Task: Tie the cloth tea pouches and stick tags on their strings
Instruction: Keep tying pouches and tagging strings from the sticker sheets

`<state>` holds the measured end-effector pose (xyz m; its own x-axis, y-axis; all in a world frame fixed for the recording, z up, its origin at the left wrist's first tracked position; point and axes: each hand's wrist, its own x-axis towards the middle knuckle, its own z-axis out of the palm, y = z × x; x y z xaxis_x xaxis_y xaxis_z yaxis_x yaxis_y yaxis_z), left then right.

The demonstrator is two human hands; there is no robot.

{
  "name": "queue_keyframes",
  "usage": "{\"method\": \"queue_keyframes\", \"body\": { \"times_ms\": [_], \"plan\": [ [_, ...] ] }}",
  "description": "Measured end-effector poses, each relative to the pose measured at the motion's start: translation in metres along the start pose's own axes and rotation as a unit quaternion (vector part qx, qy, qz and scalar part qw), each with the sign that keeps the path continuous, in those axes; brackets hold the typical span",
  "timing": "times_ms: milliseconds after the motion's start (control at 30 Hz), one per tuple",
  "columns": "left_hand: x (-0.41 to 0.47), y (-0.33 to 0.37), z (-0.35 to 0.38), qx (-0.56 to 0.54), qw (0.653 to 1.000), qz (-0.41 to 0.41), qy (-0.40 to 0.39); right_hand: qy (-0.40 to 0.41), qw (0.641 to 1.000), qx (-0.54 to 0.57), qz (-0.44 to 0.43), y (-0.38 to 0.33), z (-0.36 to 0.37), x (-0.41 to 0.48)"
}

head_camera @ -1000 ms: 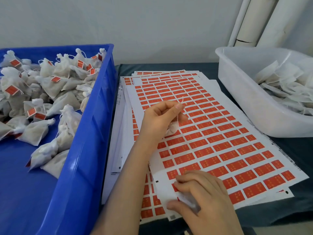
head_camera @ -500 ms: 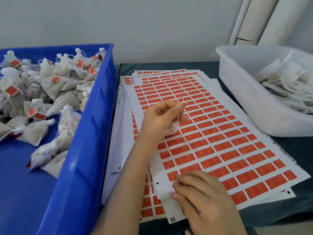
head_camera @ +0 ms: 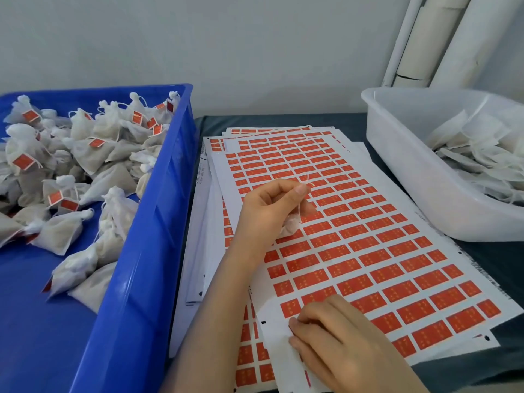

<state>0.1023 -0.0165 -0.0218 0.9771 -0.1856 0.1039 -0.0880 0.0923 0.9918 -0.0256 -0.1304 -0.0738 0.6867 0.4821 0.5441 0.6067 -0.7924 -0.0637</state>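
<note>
Sheets of red tags (head_camera: 368, 211) lie on the bench between blue crate (head_camera: 158, 194) and clear tub (head_camera: 411, 180). The right hand (head_camera: 340, 344) has crept up the sheet's near corner, fingertips (head_camera: 295, 324) curled at a tag's edge, probably peeling; whether it grips one, I cannot tell. The left hand (head_camera: 269, 211) still grips the pouch (head_camera: 290, 226), pinching its string (head_camera: 300, 204).

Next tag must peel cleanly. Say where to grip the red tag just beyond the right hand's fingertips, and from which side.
Grip the red tag likely by its left edge, coming from the bare backing to its left, where the right hand rests. It lies flat, so only a lifted edge gives purchase.
</note>
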Motion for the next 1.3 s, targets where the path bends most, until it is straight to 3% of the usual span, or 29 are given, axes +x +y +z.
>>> {"method": "queue_keyframes", "body": {
  "times_ms": [533, 867, 1000, 1133, 1300],
  "plan": [
    [0.0, 0.0, 0.0, 0.0, 1.0, -0.004, -0.003, 0.02, 0.985, 0.15, 0.088, 0.003, 0.002, 0.0],
    [0.0, -0.001, 0.0, -0.001, 1.0, -0.004, -0.007, -0.086, 0.991, 0.09, 0.049, -0.003, -0.006, 0.0],
    [0.0, -0.002, -0.001, -0.002, 1.0, 0.001, -0.011, -0.082, 0.97, 0.182, 0.14, -0.003, -0.016, 0.006],
    [0.001, -0.002, -0.001, -0.005, 1.0, 0.002, -0.016, -0.127, 0.926, 0.249, 0.252, -0.002, -0.024, 0.016],
    [0.001, -0.003, -0.001, -0.005, 1.0, 0.003, -0.018, -0.178, 0.901, 0.281, 0.277, 0.0, -0.029, 0.023]
  ]
}}
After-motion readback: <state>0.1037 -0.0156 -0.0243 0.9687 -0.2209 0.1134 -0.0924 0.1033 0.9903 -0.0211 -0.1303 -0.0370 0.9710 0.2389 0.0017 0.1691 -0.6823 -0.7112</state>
